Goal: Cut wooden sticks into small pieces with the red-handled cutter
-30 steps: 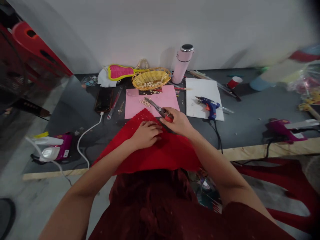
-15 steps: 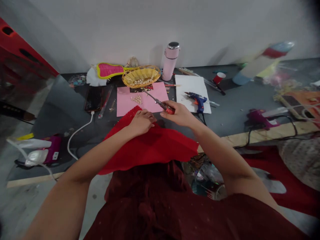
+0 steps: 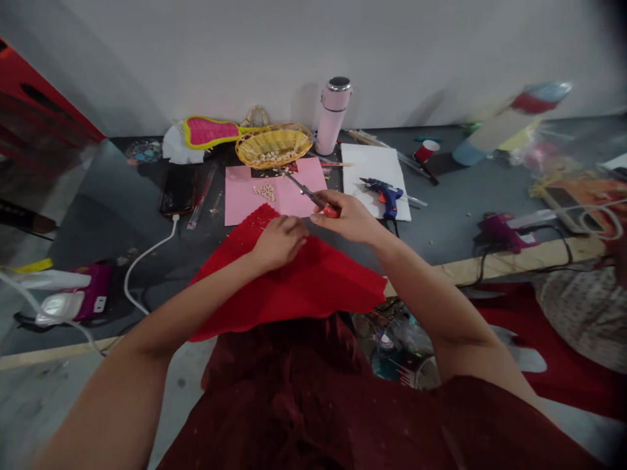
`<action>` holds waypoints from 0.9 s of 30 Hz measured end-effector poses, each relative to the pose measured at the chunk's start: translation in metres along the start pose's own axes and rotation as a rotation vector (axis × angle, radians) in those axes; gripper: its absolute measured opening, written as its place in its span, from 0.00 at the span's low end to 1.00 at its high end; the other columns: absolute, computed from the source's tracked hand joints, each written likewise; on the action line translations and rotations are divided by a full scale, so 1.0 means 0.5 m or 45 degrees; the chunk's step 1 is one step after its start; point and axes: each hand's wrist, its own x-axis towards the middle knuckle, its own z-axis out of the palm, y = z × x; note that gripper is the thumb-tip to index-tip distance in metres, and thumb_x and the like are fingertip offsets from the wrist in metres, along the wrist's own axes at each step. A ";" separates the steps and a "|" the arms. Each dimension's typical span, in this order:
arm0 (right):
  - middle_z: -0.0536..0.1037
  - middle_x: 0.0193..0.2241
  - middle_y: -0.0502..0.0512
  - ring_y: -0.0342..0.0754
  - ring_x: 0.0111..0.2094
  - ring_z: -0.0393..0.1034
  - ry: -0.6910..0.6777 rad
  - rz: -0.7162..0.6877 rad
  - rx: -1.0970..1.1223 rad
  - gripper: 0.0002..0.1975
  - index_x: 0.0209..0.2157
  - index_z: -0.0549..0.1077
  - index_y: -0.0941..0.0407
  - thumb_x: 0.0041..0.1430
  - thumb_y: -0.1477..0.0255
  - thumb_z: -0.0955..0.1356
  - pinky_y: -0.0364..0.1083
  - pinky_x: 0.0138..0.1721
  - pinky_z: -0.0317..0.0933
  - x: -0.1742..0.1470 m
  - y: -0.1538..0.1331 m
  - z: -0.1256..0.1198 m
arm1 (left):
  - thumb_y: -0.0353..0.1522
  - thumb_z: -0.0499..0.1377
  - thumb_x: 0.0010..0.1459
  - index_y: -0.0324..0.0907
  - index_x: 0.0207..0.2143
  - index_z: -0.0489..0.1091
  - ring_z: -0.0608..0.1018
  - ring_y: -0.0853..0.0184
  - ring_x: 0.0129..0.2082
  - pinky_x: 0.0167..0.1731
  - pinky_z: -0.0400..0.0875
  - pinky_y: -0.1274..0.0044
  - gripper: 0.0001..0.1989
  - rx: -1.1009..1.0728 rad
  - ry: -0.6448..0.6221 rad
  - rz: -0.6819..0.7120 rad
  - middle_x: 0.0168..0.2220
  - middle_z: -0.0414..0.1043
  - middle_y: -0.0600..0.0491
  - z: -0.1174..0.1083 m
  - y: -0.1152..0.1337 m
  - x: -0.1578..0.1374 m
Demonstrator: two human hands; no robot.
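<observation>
A red felt-like cloth [image 3: 313,281] is spread from the table's front edge over my lap. Palm down, my left hand [image 3: 281,241] rests over the cloth's upper part, its fingers loosely bent and nothing seen in them. My right hand [image 3: 345,215] is closed round a red-handled tool with long thin metal jaws [image 3: 304,190]. The tool's tip points up and left, over the top of the pink paper [image 3: 240,207] and just below the yellow wicker basket [image 3: 247,151]. Whether the tip grips a bit is too small to tell. Several small pale pieces [image 3: 265,190] lie on the paper.
A pink flask [image 3: 333,117] stands behind. On the right are a blue glue gun [image 3: 389,196] on white paper [image 3: 360,156], a red-and-white cup [image 3: 427,151] and a purple glue gun [image 3: 507,230]. At left lie a phone [image 3: 179,189] with its cable and another purple device [image 3: 95,290].
The tool's tip has come a little nearer the basket. My left hand is still over the cloth, its fingers slightly shifted. The whole view has moved a little.
</observation>
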 end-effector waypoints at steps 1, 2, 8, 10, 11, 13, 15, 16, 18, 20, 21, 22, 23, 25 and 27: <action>0.73 0.34 0.52 0.45 0.32 0.63 -0.008 -0.006 0.017 0.20 0.46 0.69 0.57 0.55 0.60 0.67 0.46 0.35 0.57 0.003 -0.002 0.002 | 0.37 0.49 0.64 0.41 0.46 0.71 0.69 0.59 0.50 0.52 0.61 0.65 0.15 -0.032 -0.093 0.121 0.50 0.70 0.46 -0.004 0.015 -0.010; 0.73 0.34 0.52 0.45 0.32 0.63 -0.017 -0.008 0.038 0.20 0.45 0.69 0.57 0.55 0.60 0.67 0.46 0.35 0.57 0.006 -0.005 0.004 | 0.40 0.51 0.63 0.43 0.49 0.70 0.67 0.58 0.54 0.55 0.57 0.64 0.17 -0.064 -0.163 0.226 0.53 0.69 0.47 -0.007 0.030 -0.020; 0.74 0.34 0.53 0.45 0.33 0.65 -0.018 -0.011 0.225 0.21 0.44 0.69 0.58 0.53 0.59 0.68 0.47 0.37 0.60 0.026 -0.030 0.037 | 0.51 0.47 0.61 0.53 0.62 0.55 0.48 0.58 0.67 0.63 0.33 0.57 0.30 -0.136 -0.488 0.425 0.66 0.50 0.53 0.018 0.095 -0.045; 0.74 0.34 0.53 0.46 0.34 0.67 -0.020 -0.016 0.285 0.22 0.45 0.69 0.58 0.53 0.59 0.68 0.48 0.38 0.61 0.031 -0.039 0.047 | 0.50 0.44 0.62 0.55 0.64 0.51 0.45 0.60 0.68 0.63 0.32 0.58 0.29 -0.128 -0.515 0.381 0.67 0.46 0.55 0.034 0.102 -0.041; 0.75 0.34 0.54 0.47 0.35 0.67 -0.023 -0.018 0.304 0.22 0.45 0.69 0.59 0.53 0.59 0.69 0.48 0.39 0.62 0.034 -0.042 0.051 | 0.50 0.43 0.62 0.55 0.64 0.50 0.45 0.60 0.68 0.63 0.32 0.59 0.30 -0.130 -0.523 0.369 0.68 0.45 0.56 0.040 0.104 -0.038; 0.75 0.36 0.55 0.47 0.36 0.68 -0.030 -0.027 0.324 0.22 0.45 0.69 0.59 0.53 0.60 0.68 0.48 0.40 0.62 0.041 -0.047 0.057 | 0.51 0.42 0.62 0.55 0.64 0.50 0.44 0.60 0.68 0.63 0.33 0.58 0.30 -0.140 -0.527 0.358 0.68 0.46 0.56 0.049 0.110 -0.029; 0.75 0.36 0.56 0.47 0.37 0.69 -0.028 -0.048 0.343 0.21 0.45 0.69 0.60 0.53 0.61 0.68 0.48 0.41 0.62 0.049 -0.052 0.063 | 0.51 0.42 0.62 0.53 0.64 0.52 0.45 0.58 0.68 0.63 0.34 0.56 0.30 -0.147 -0.503 0.353 0.67 0.47 0.54 0.055 0.117 -0.016; 0.75 0.36 0.56 0.47 0.37 0.69 -0.021 -0.060 0.358 0.21 0.45 0.69 0.60 0.53 0.62 0.68 0.48 0.41 0.63 0.054 -0.054 0.067 | 0.50 0.42 0.62 0.52 0.63 0.53 0.46 0.57 0.67 0.62 0.35 0.55 0.30 -0.150 -0.483 0.353 0.67 0.48 0.52 0.058 0.121 -0.010; 0.75 0.36 0.56 0.47 0.37 0.69 0.004 -0.077 0.388 0.21 0.45 0.68 0.60 0.53 0.62 0.68 0.48 0.41 0.63 0.063 -0.058 0.076 | 0.50 0.44 0.62 0.49 0.62 0.57 0.49 0.54 0.67 0.62 0.36 0.53 0.30 -0.157 -0.430 0.362 0.65 0.52 0.49 0.061 0.126 0.001; 0.75 0.37 0.55 0.47 0.38 0.69 0.045 -0.088 0.379 0.21 0.46 0.67 0.59 0.54 0.62 0.67 0.48 0.41 0.63 0.070 -0.061 0.084 | 0.49 0.47 0.62 0.45 0.59 0.61 0.53 0.52 0.65 0.62 0.40 0.53 0.29 -0.168 -0.372 0.390 0.63 0.57 0.45 0.060 0.126 0.004; 0.75 0.38 0.55 0.47 0.38 0.69 0.068 -0.093 0.351 0.21 0.47 0.67 0.59 0.55 0.62 0.67 0.48 0.42 0.64 0.071 -0.062 0.087 | 0.47 0.48 0.62 0.43 0.58 0.63 0.56 0.53 0.64 0.61 0.44 0.55 0.27 -0.176 -0.348 0.409 0.61 0.60 0.44 0.056 0.122 0.002; 0.75 0.39 0.55 0.47 0.39 0.69 0.098 -0.094 0.308 0.21 0.48 0.66 0.58 0.56 0.61 0.66 0.49 0.42 0.64 0.071 -0.060 0.089 | 0.44 0.49 0.63 0.42 0.56 0.65 0.58 0.54 0.63 0.61 0.48 0.58 0.24 -0.186 -0.327 0.427 0.60 0.62 0.44 0.050 0.116 -0.002; 0.75 0.40 0.55 0.48 0.39 0.69 0.130 -0.091 0.247 0.22 0.49 0.66 0.58 0.56 0.61 0.66 0.49 0.43 0.64 0.069 -0.057 0.090 | 0.39 0.50 0.63 0.42 0.54 0.66 0.61 0.56 0.62 0.60 0.53 0.61 0.21 -0.203 -0.311 0.439 0.59 0.64 0.44 0.042 0.107 -0.009; 0.75 0.42 0.56 0.49 0.40 0.69 0.189 -0.088 0.088 0.23 0.51 0.65 0.56 0.57 0.62 0.66 0.49 0.43 0.65 0.060 -0.043 0.089 | 0.32 0.52 0.60 0.43 0.49 0.71 0.69 0.60 0.55 0.56 0.61 0.66 0.16 -0.270 -0.277 0.412 0.53 0.70 0.47 0.021 0.081 -0.028; 0.74 0.45 0.58 0.51 0.43 0.69 0.225 -0.106 -0.072 0.23 0.53 0.64 0.56 0.56 0.64 0.66 0.50 0.44 0.65 0.048 -0.023 0.088 | 0.30 0.52 0.59 0.44 0.43 0.73 0.76 0.63 0.47 0.50 0.68 0.69 0.13 -0.399 -0.149 0.238 0.45 0.76 0.49 -0.001 0.046 -0.047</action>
